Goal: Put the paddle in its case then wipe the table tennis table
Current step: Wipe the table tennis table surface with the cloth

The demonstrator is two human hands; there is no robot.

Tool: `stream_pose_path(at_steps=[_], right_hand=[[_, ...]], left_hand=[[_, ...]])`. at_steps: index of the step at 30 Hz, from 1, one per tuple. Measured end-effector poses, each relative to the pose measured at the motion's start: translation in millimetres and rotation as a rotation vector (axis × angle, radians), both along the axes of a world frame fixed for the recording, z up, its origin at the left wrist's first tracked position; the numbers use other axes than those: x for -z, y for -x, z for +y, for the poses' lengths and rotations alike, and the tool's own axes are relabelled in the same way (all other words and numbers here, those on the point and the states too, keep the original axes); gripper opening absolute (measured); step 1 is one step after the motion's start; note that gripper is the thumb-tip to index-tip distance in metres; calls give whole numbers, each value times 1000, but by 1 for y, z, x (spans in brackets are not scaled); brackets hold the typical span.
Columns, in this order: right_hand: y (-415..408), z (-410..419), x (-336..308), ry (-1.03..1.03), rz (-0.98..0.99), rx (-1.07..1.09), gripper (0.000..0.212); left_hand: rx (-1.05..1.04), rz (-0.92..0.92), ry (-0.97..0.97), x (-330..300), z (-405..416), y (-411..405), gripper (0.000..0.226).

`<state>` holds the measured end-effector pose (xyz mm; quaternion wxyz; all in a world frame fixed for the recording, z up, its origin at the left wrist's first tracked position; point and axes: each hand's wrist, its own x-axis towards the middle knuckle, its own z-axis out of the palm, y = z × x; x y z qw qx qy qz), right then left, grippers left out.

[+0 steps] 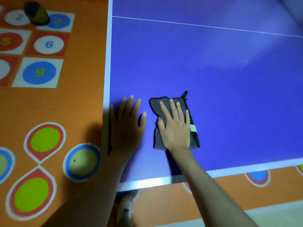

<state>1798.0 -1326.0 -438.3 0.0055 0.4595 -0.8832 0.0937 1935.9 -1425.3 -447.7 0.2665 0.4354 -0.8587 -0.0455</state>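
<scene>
The blue table tennis table [213,71] fills the right of the view, with a white border along its left and near edges. A folded grey cloth [193,136] with a dark trim and a small pale tag lies flat near the table's front left corner. My right hand [175,126] presses on it with straight, spread fingers. Just to its left, my left hand [127,126] rests flat on the bare blue surface near the left edge. No paddle or case is in view.
The floor to the left is orange with painted numbered squares [39,72] and coloured circles [44,140]. A dark and yellow cone-shaped object [36,13] stands on the floor at the top left. A thin white centre line [205,26] crosses the table farther away.
</scene>
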Motion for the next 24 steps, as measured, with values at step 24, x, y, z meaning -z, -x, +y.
stream_pose_path(at_steps=[24], right_hand=[[-54, -45, -4, -80, 34, 12, 61]], left_hand=[[-134, -31, -220, 2, -3, -72, 49]])
